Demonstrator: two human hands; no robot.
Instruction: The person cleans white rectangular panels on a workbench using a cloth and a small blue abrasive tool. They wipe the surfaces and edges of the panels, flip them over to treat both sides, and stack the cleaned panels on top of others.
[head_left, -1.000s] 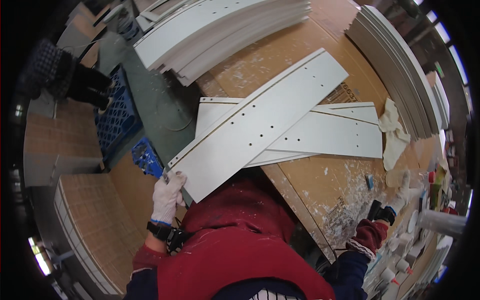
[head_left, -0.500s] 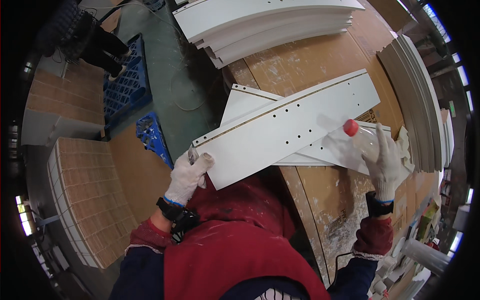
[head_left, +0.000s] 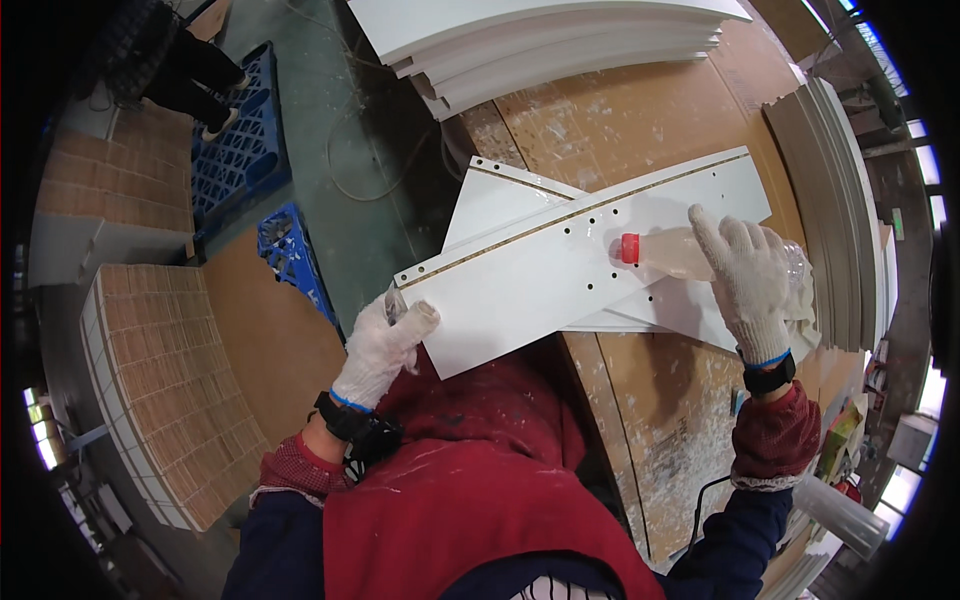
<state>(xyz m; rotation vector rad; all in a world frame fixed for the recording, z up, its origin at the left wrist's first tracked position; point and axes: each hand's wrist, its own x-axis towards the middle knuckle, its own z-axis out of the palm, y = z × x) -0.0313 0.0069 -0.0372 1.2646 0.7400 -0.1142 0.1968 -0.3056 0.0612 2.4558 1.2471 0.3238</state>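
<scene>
Head view: L hand (head_left: pixel 380 340), in a white knit glove w/ blue cuff edge, was closed on the near L end of a long white board w/ brown groove & dark round holes (head_left: pixel 520 290); thumb on top, rest of the fingers partly hidden. Small shiny greyish bit (head_left: pixel 394 304) showed by that thumb, too unclear to ID. Board ran diagonally up to the R, over other white panels (head_left: pixel 495 200) lying crosswise beneath, all above a table covered in paint-flecked brown cardboard (head_left: pixel 650 380). R hand (head_left: pixel 750 275), same type of glove, was wrapped round a clear plastic bottle w/ red screw cap (head_left: pixel 675 252), index finger sticking up off it. Bottle was approx. horizontal over the boards, cap end toward the L; couldn't tell if cap touched the board. Crumpled cream cloth (head_left: pixel 804 300) lay just beside R hand. Stack of white boards (head_left: pixel 550 60) stood at the table's far end, stack of pale upright panels (head_left: pixel 835 210) on the R. Far L: co-worker's dark-trousered legs (head_left: pixel 190 80) nr a blue plastic lattice pallet (head_left: pixel 265 150).
</scene>
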